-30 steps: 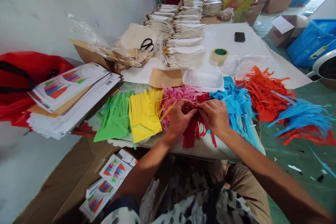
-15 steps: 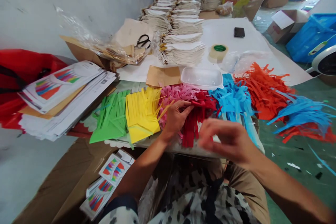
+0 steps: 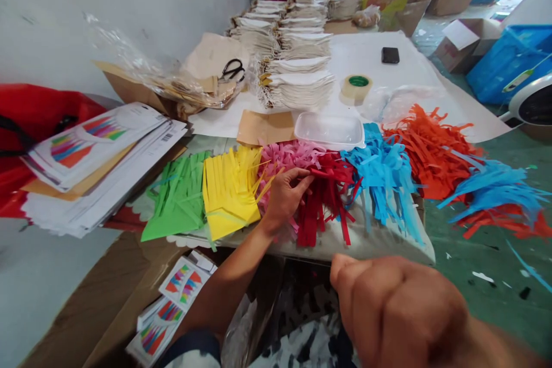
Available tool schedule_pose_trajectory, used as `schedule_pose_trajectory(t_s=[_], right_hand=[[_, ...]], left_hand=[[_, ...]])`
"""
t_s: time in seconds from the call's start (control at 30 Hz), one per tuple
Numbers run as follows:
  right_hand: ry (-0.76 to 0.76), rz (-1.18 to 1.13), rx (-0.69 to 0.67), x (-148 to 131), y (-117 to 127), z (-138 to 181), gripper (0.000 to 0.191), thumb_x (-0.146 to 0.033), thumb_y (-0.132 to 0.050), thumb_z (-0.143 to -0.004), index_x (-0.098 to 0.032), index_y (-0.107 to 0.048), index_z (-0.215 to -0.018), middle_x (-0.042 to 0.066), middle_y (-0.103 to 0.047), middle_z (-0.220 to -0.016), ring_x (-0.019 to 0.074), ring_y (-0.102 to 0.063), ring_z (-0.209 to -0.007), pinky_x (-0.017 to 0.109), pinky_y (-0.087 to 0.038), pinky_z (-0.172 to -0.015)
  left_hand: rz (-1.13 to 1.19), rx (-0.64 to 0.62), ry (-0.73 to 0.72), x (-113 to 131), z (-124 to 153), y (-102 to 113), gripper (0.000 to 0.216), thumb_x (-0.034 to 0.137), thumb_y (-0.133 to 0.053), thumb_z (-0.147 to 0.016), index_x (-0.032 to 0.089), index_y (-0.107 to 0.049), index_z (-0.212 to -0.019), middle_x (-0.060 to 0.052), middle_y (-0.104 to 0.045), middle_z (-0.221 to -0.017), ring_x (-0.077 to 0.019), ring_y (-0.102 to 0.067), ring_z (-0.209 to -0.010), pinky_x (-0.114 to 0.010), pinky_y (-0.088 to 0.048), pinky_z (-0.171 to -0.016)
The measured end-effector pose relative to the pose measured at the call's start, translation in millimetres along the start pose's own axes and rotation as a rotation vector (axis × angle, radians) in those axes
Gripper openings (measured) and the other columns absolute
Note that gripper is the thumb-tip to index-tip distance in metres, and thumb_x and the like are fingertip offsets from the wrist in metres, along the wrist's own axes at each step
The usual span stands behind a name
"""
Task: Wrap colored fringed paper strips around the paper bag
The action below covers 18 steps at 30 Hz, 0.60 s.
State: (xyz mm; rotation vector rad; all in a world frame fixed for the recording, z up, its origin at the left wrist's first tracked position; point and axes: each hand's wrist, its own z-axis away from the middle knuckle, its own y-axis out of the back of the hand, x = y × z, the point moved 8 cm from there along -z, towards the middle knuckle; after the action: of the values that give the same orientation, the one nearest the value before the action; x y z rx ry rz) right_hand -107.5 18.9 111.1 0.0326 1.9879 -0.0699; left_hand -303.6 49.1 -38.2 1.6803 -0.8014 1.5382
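Observation:
My left hand [image 3: 287, 195] pinches the top of the dark red fringed paper [image 3: 317, 218], whose strips hang toward the table's front edge. Close to the camera at lower right, my right hand [image 3: 397, 305] is curled closed, knuckles facing up; whatever is inside the fingers, if anything, is hidden. Pink fringed paper [image 3: 291, 155] lies just behind my left hand. To its left are yellow fringed paper [image 3: 230, 192] and green fringed paper [image 3: 176, 198]. A light blue fringed bunch [image 3: 383, 169] lies to the right of the red one.
Orange fringes [image 3: 435, 152] and more blue strips [image 3: 495, 187] are at the right edge. Behind stand a clear plastic tray [image 3: 330, 129], brown card [image 3: 266, 126], a tape roll [image 3: 356, 87], scissors [image 3: 233, 69] and white stacks [image 3: 299, 89]. Printed sheets [image 3: 99, 149] lie at left.
My right hand has come back toward the camera from near the red paper and turned knuckles up. The left hand keeps its pinch; several red strips now hang farther to the right.

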Motion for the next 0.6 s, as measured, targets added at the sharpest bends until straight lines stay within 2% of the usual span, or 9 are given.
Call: schedule_pose_trajectory(t_s=[0.1,0.13,0.2,0.27,0.37,0.43,0.5,0.6], right_hand=[[-0.067,-0.026,0.263,21.2,22.0,0.8,0.019,-0.041,-0.076,-0.095,-0.025,-0.074,-0.086,0.0,-0.066,-0.076,0.0149,-0.059,-0.07,0.031,-0.046,-0.066],[-0.082,-0.025,0.329,27.7,28.2,1.6,0.024,-0.044,-0.077,-0.093,-0.024,-0.071,-0.083,0.0,-0.063,-0.074,0.0146,-0.055,-0.068,0.031,-0.043,-0.063],[-0.123,0.035,0.363,40.0,35.2,0.0,0.031,-0.046,-0.067,-0.1,-0.024,-0.067,-0.078,0.0,-0.06,-0.073,0.015,-0.053,-0.067,0.032,-0.041,-0.063],[-0.124,0.268,0.407,47.5,47.0,-3.9,0.031,-0.041,-0.06,-0.104,-0.024,-0.067,-0.079,0.001,-0.064,-0.076,0.0167,-0.057,-0.071,0.034,-0.043,-0.067],[-0.077,0.912,0.561,55.7,73.2,-9.8,0.01,-0.031,-0.067,-0.101,-0.027,-0.075,-0.104,0.006,-0.075,-0.102,0.0235,-0.066,-0.094,0.04,-0.046,-0.082],[-0.114,1.285,0.548,73.6,85.2,-16.5,0.021,-0.031,-0.068,-0.1,-0.027,-0.075,-0.12,0.009,-0.076,-0.114,0.0279,-0.065,-0.104,0.043,-0.043,-0.085],[-0.135,1.512,0.501,90.8,94.1,-21.4,0.023,-0.032,-0.066,-0.101,-0.025,-0.075,-0.122,0.009,-0.076,-0.113,0.0276,-0.064,-0.102,0.044,-0.04,-0.084],[-0.066,1.639,0.443,98.0,97.7,-24.6,0.016,-0.032,-0.065,-0.103,-0.026,-0.079,-0.109,0.004,-0.078,-0.103,0.0241,-0.063,-0.094,0.043,-0.036,-0.082]], left_hand=[[-0.005,-0.004,-0.006,1.2,0.2,-0.1,0.025,0.044,-0.076,-0.09,0.021,-0.078,-0.099,0.002,-0.071,-0.064,-0.0095,-0.057,-0.042,-0.02,-0.045,-0.038],[-0.01,-0.004,-0.008,1.5,0.3,0.1,0.025,0.044,-0.076,-0.09,0.021,-0.078,-0.099,0.002,-0.071,-0.064,-0.0092,-0.057,-0.042,-0.02,-0.044,-0.039],[-0.017,-0.008,-0.006,1.5,0.6,0.4,0.025,0.044,-0.076,-0.09,0.021,-0.078,-0.099,0.002,-0.071,-0.064,-0.0091,-0.056,-0.042,-0.02,-0.043,-0.039],[-0.019,-0.015,-0.005,1.5,1.0,0.3,0.025,0.045,-0.076,-0.09,0.021,-0.078,-0.098,0.002,-0.071,-0.065,-0.0097,-0.057,-0.044,-0.021,-0.043,-0.04],[-0.017,-0.018,-0.027,3.3,1.4,-0.5,0.024,0.044,-0.078,-0.088,0.02,-0.078,-0.094,0.001,-0.073,-0.067,-0.0105,-0.06,-0.048,-0.021,-0.045,-0.044],[-0.011,-0.02,-0.037,4.2,1.8,-1.7,0.024,0.042,-0.08,-0.087,0.019,-0.079,-0.093,0.001,-0.073,-0.068,-0.0114,-0.062,-0.052,-0.021,-0.047,-0.048],[-0.004,-0.023,-0.034,4.5,2.5,-2.5,0.024,0.041,-0.08,-0.086,0.019,-0.079,-0.093,0.0,-0.073,-0.069,-0.0125,-0.065,-0.056,-0.022,-0.049,-0.051],[-0.013,-0.03,-0.03,6.8,4.2,-2.2,0.021,0.036,-0.079,-0.086,0.017,-0.079,-0.095,-0.001,-0.075,-0.073,-0.0133,-0.069,-0.063,-0.022,-0.053,-0.058]])
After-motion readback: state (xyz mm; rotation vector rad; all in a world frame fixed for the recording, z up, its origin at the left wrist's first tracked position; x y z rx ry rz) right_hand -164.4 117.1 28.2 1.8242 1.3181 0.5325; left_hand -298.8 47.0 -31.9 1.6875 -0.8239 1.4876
